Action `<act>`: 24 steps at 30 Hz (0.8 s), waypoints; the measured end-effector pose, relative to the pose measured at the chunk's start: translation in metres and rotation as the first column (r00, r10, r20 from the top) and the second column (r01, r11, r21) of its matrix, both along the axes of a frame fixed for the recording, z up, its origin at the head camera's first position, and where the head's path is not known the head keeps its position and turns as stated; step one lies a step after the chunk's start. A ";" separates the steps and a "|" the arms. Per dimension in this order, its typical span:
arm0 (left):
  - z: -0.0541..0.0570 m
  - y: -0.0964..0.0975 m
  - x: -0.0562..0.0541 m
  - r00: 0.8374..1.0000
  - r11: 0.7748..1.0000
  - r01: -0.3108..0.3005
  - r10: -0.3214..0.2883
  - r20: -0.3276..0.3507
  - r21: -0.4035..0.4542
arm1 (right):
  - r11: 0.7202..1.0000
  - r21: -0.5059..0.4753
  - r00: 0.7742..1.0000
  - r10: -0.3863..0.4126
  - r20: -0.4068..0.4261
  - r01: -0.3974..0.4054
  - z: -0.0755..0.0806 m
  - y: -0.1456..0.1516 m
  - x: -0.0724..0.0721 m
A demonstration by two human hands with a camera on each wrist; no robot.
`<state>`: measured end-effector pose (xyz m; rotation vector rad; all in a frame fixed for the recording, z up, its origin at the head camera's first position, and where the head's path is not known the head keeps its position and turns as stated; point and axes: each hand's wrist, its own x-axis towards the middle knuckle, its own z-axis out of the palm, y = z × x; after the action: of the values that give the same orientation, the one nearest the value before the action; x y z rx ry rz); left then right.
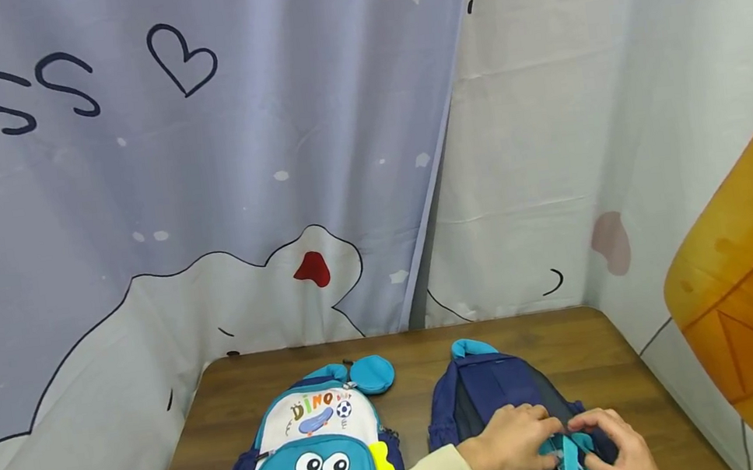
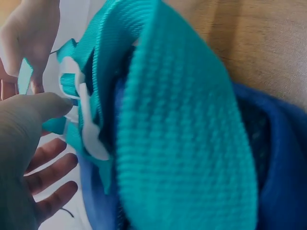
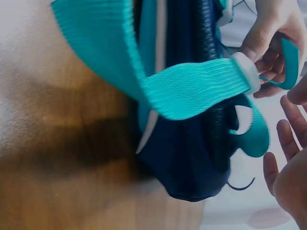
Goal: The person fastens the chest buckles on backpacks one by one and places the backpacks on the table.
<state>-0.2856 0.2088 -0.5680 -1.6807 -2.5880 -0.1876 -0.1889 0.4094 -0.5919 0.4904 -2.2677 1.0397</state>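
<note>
A navy backpack (image 1: 500, 380) lies with its back panel and shoulder straps facing up. My left hand (image 1: 514, 437) pinches a white plastic strap buckle (image 3: 246, 72) threaded with teal webbing; its other fingers are spread in the left wrist view. Close beside it, my right hand (image 1: 621, 444) has its fingers apart and loosely bent, near the loose webbing tail (image 3: 290, 64). Whether a fingertip touches that tail, I cannot tell. A wide teal shoulder strap (image 2: 177, 124) fills the middle of the left wrist view.
To the left lies a second backpack (image 1: 306, 463) with a dinosaur face, its front up, and a round blue pouch (image 1: 372, 374) at its top. Both bags are on a brown wooden table (image 1: 405, 357). Printed curtains (image 1: 234, 166) hang behind and along the sides.
</note>
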 end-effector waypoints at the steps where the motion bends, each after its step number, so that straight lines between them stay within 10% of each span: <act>1: -0.002 0.000 0.000 1.000 1.000 -0.008 0.008 -0.005 0.004 | 1.000 -0.007 1.000 -0.010 0.010 0.010 -0.002 -0.001 0.000; 24: -0.014 -0.034 -0.001 0.994 0.976 -0.076 0.091 -0.064 0.202 | 0.979 0.165 0.955 -0.159 0.250 0.120 -0.004 -0.010 -0.013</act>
<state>-0.2869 0.1746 -0.5822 -1.4807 -2.4865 -0.3620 -0.2020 0.3990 -0.5961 0.2571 -2.5859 0.9132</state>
